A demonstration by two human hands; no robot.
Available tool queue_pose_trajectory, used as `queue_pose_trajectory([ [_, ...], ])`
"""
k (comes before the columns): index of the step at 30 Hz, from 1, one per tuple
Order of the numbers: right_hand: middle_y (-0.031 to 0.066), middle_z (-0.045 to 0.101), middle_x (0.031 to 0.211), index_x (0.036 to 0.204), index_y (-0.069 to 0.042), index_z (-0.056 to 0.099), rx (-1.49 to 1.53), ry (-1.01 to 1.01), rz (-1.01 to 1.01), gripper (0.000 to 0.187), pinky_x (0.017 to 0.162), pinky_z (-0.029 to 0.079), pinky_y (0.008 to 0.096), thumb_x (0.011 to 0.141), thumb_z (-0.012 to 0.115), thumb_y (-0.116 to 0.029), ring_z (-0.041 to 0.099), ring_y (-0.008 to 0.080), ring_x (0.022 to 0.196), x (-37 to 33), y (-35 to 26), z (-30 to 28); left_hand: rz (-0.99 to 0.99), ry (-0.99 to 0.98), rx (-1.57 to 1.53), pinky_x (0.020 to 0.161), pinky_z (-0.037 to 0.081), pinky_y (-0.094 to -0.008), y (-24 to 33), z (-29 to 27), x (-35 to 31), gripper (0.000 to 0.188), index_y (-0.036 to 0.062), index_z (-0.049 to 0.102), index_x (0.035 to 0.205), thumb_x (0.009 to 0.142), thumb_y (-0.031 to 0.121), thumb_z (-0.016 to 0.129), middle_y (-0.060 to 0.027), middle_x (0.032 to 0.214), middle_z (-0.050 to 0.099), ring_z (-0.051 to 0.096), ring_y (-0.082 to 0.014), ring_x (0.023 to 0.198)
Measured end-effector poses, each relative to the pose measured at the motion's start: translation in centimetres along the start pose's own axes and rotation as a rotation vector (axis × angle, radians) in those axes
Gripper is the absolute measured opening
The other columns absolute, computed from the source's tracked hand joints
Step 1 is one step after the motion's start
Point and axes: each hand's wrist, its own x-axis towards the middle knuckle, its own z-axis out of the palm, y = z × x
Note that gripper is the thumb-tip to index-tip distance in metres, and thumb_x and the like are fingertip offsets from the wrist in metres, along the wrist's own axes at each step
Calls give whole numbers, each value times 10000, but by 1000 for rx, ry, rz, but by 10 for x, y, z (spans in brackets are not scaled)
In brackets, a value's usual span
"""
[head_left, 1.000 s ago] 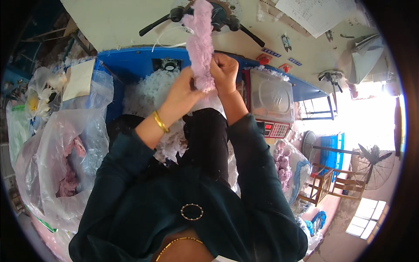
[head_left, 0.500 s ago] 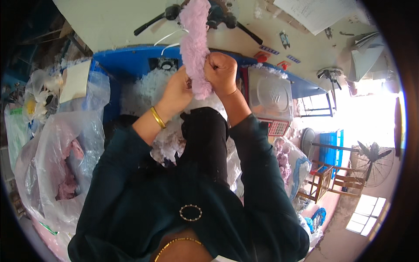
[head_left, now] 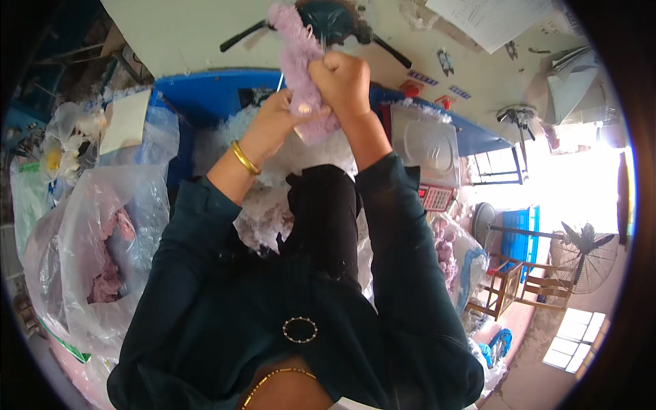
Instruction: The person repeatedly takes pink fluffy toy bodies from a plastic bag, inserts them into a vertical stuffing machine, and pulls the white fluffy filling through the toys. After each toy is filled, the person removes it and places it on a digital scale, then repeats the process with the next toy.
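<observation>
A long fluffy pink plush piece (head_left: 298, 61) is held up before me, over a blue bin of loose white stuffing (head_left: 229, 140). My right hand (head_left: 345, 78) is closed in a fist around its right side, about midway down. My left hand (head_left: 273, 123) grips its lower end, fingers partly hidden behind the fur. A small pale round spot shows on the fur near the left fingers, too small to name. Thin white cord shows beside the plush. The upper end leans left, in front of a dark device with black handles (head_left: 331, 24) on the table.
At left, a clear plastic bag (head_left: 82, 205) holds more pink plush pieces. On the right stand a scale with a clear cover (head_left: 427, 150) and another bag of pink pieces (head_left: 447, 256). Papers (head_left: 492, 20) and small tools lie on the pale table (head_left: 191, 34).
The plush piece has come down and bent, its top now tilting left. My right hand has risen slightly and turned; my left hand has shifted a little, still on the lower end.
</observation>
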Motion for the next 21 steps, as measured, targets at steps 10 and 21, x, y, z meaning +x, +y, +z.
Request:
queue_pose_trajectory([
  [10,-26,390,486,536,-7,475,449,-215,156,228,436,295,248,723,606,-25,347,24,520,-51,5,-23,-203,-248,-443,707,516,-316,-10,-43,-15,351,40,508,1198,960,299,517,-79,1008,621,615,-168,737],
  [21,206,580,1092,1172,39,519,-186,-446,-75,617,834,473,392,786,711,-403,588,321,975,-47,-8,-42,-189,91,-341,548,561,-279,-1,17,-13,392,19,435,1167,909,249,619,-77,942,585,636,-153,813],
])
